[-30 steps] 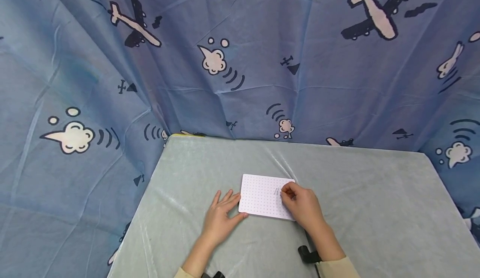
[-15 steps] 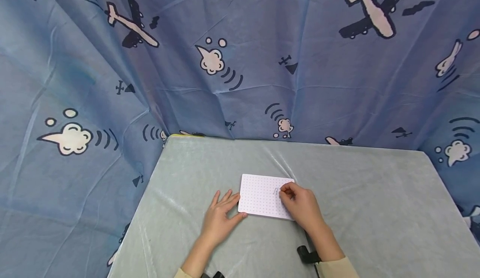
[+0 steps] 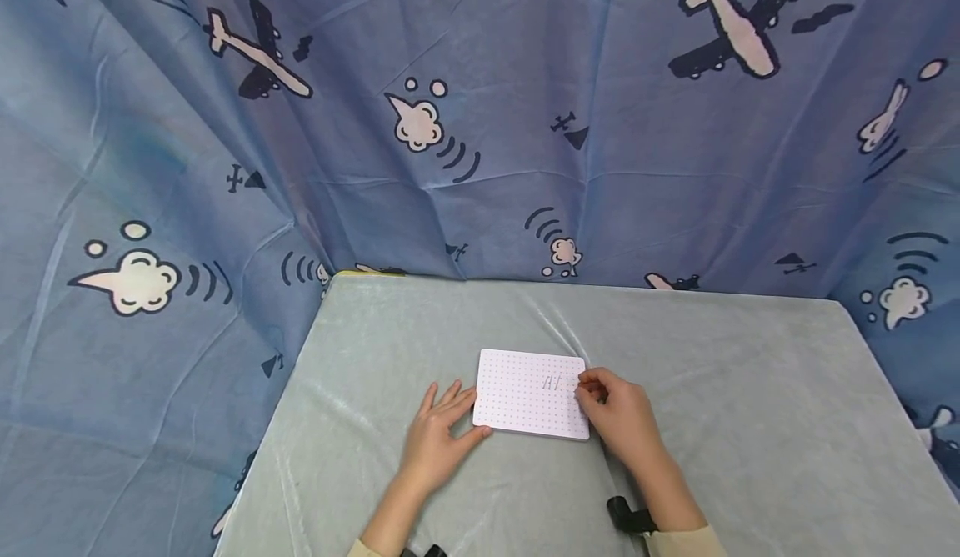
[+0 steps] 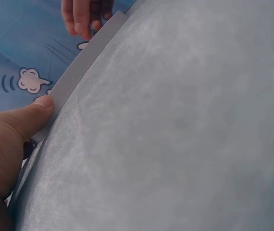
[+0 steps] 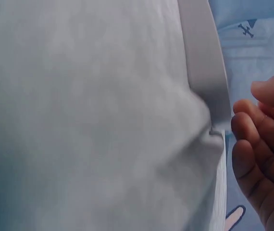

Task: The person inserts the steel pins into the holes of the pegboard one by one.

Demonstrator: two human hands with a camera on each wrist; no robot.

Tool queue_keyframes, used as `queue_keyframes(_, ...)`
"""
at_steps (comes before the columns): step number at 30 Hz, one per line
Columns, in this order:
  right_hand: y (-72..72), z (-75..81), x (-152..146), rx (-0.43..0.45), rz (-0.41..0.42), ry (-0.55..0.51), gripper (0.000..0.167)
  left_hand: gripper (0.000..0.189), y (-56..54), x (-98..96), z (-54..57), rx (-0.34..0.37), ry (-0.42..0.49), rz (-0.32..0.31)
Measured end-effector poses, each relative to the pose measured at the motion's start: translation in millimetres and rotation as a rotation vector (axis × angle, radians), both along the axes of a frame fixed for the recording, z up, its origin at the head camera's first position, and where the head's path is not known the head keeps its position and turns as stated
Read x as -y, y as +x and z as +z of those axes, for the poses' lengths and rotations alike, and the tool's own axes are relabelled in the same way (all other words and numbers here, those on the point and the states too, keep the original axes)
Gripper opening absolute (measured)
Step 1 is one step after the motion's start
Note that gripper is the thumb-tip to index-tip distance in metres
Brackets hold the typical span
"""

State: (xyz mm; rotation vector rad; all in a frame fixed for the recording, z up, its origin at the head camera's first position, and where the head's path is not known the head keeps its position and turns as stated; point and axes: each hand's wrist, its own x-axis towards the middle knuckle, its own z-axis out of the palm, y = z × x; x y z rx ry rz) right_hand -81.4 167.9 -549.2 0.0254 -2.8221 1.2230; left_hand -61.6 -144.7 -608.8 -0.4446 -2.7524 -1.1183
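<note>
A white board (image 3: 517,403) with a grid of small dots lies flat on the cloth-covered table. Several short, thin dark pins (image 3: 551,383) show on its upper right part. My left hand (image 3: 437,444) rests at the board's left side, fingers spread; its thumb (image 4: 43,102) touches the near edge and its index finger the left edge. At the right edge is my right hand (image 3: 621,411), with bent fingers and the thumb close to the index finger. Whether a small piece sits between those fingertips I cannot tell.
Grey-green velvety cloth covers the table (image 3: 750,390). A blue curtain (image 3: 510,107) printed with planes and clouds hangs behind and at the sides. Black wrist mounts (image 3: 628,517) sit on the forearms. A wrinkle in the cloth rises by the board's near right side.
My right hand has moved right, from over the board to its right edge, uncovering the dark pins. The left hand stays at the board's left side. The head view has shifted slightly.
</note>
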Motion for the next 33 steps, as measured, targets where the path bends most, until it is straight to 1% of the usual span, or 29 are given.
queue_keyframes(3, -0.8, 0.4, -7, -0.004, -0.018, 0.037, 0.018, 0.069, -0.8, 0.2, 0.9, 0.007, -0.002, 0.005)
queue_keyframes(7, -1.7, -1.2, -14, -0.014, -0.050, 0.082, 0.020, 0.070, -3.0, 0.9, 2.4, -0.004, 0.001, 0.006)
queue_keyframes(14, -4.2, -6.0, -18, 0.040, -0.034, 0.168, 0.023, 0.069, -5.0, 2.3, 2.4, -0.039, 0.000, 0.012)
queue_keyframes(18, -4.3, -5.7, -21, 0.031, -0.047, 0.197, 0.021, 0.069, -7.0, 0.7, 0.7, -0.059, -0.012, 0.006)
queue_keyframes(22, -3.9, -4.7, -24, 0.021, -0.041, 0.223, 0.019, 0.068, -8.2, -0.7, 0.3, -0.070, -0.011, 0.006)
queue_keyframes(28, -1.1, -4.0, -26, 0.057, -0.024, 0.244, 0.017, 0.068, -6.0, -1.0, 0.6, -0.044, -0.014, -0.002)
queue_keyframes(33, 3.3, -7.3, -25, 0.053, -0.006, 0.265, 0.009, 0.068, 0.1, 0.1, -0.2, -0.023, -0.018, -0.002)
